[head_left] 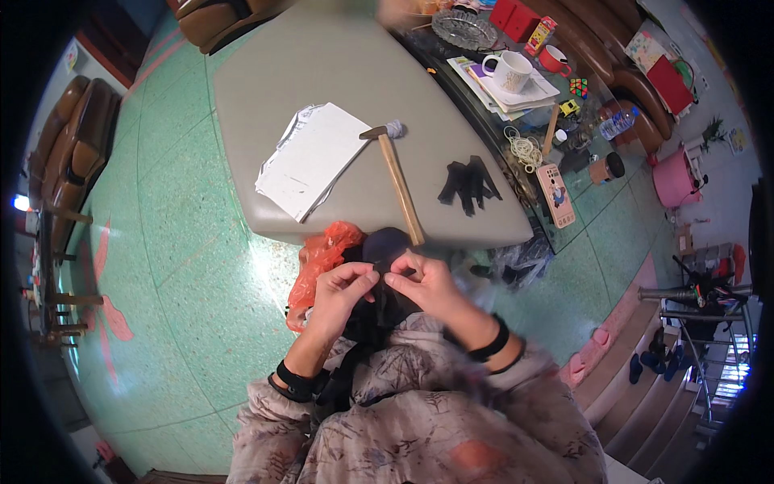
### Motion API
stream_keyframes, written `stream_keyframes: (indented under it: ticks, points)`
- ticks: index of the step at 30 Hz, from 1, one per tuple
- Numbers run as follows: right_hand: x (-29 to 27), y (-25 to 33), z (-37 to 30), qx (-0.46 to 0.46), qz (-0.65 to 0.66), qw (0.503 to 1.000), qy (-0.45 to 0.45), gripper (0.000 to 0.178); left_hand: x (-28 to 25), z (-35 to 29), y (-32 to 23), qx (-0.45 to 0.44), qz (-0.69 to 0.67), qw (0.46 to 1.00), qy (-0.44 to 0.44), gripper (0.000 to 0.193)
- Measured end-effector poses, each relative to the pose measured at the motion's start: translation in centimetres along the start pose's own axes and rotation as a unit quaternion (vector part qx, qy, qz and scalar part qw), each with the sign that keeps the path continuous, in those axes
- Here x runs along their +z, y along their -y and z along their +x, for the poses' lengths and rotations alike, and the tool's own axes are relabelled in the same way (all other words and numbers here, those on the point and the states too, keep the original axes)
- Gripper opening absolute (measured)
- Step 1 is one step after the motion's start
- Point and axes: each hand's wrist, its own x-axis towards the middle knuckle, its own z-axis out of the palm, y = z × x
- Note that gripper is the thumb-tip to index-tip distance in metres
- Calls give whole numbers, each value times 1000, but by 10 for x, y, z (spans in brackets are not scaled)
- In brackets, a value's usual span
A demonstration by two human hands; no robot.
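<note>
My left hand and my right hand are close together over my lap, thumb and fingers pinched. Between the fingertips is a thin black strip, which looks like cloth; its lower part merges with dark material on my lap. Just beyond the hands sits a dark rounded thing, its kind unclear. Next to my left hand is a crumpled orange plastic bag. A wooden-handled hammer lies on the grey padded bench, its handle end pointing toward my hands. Several black strips lie to its right.
A stack of white paper lies left of the hammer. The dark table at right carries a white mug, a glass ashtray, pale string and a phone. Clear plastic hangs below the bench's right corner.
</note>
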Motion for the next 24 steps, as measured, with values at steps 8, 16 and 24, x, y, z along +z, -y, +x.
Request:
stream_keyframes:
  ticks: [8, 16, 24]
  points:
    - [6, 11, -4, -10, -22, 999, -40, 19, -3, -7, 10, 55, 100, 993, -18, 11]
    - [8, 13, -5, -6, 12, 998, -55, 17, -5, -5, 9, 64, 120, 991, 3, 10]
    - [9, 9, -3, 29, 60, 997, -41, 16, -6, -2, 12, 28, 32, 999, -12, 10]
